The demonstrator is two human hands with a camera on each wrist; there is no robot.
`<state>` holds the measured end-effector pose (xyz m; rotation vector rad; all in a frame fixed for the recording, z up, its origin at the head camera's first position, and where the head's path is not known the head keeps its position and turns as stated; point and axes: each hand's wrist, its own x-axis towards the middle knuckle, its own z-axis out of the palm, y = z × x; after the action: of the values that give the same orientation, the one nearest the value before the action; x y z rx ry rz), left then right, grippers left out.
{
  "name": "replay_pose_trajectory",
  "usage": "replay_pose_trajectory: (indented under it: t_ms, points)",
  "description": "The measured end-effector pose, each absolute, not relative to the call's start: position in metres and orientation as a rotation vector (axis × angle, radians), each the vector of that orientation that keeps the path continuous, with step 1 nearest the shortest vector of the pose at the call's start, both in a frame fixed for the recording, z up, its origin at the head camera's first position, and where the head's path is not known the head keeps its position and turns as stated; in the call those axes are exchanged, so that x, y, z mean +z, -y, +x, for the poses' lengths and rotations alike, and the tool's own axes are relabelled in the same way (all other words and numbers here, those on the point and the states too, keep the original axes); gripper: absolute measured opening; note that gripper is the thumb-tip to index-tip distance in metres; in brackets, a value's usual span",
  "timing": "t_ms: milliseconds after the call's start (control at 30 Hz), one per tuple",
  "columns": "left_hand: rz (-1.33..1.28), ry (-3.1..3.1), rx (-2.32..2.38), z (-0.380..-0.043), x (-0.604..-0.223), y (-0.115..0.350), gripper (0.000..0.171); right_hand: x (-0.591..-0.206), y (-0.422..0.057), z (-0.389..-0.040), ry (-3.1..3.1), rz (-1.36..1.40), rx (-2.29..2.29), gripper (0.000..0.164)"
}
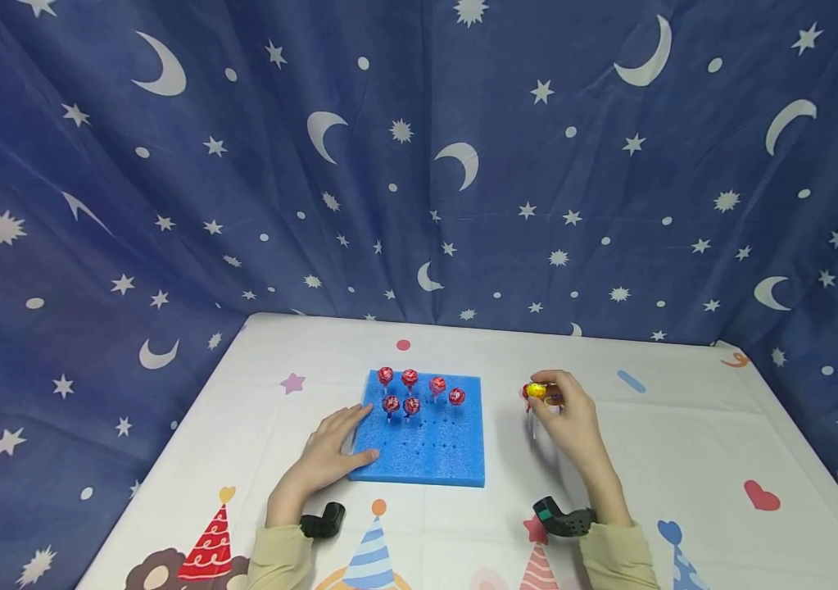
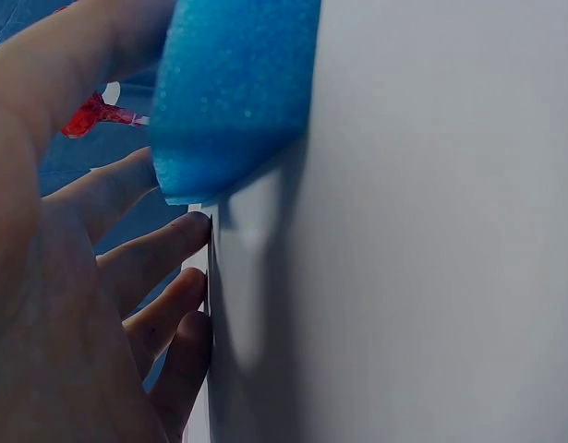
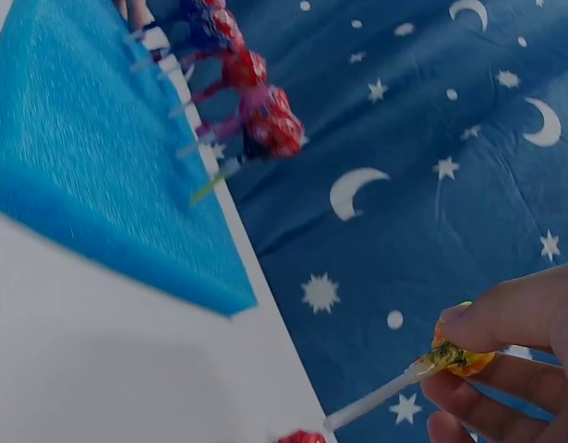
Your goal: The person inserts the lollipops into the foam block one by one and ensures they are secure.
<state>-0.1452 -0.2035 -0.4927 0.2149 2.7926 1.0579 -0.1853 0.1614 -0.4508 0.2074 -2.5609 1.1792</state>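
A blue foam block (image 1: 426, 463) with rows of small holes lies on the table. Several red-wrapped lollipops (image 1: 411, 406) stand upright in its back rows. My left hand (image 1: 328, 451) rests against the block's left side, thumb and fingers spread; in the left wrist view the fingers touch the foam edge (image 2: 237, 101). To the right of the block, my right hand (image 1: 569, 414) pinches a yellow-wrapped lollipop (image 1: 536, 390) by its head. Its white stick (image 3: 371, 403) points away from the fingers in the right wrist view. Beside that hand, a red lollipop (image 1: 526, 392) is partly hidden.
A white cloth (image 1: 684, 459) with party-hat, star and heart prints covers the table. Behind it hangs a dark blue curtain (image 1: 507, 270) with moons and stars. Black wrist cameras sit on both wrists, the right one (image 1: 564, 518) close above the cloth.
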Motion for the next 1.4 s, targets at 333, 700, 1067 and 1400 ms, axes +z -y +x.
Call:
replay_pose_trajectory:
  t_ms: [333,700,1067,1400]
  points:
    - [0.220,-2.804,1.047,-0.146,-0.494,0.204,0.075,-0.448,-0.138,-0.181,2.537,0.336,1.193,0.034]
    - [0.218,-2.806,1.046,-0.146,-0.494,0.204,0.076,-0.449,-0.116,-0.177,2.517,0.456,1.234,0.033]
    - [0.224,-2.812,1.039,-0.147,-0.495,0.203,0.075,-0.452,-0.100,-0.172,2.467,0.499,1.284,0.031]
    - [0.223,-2.796,1.037,-0.146,-0.492,0.203,0.075,-0.463,-0.089,-0.174,2.369,0.519,1.299,0.031]
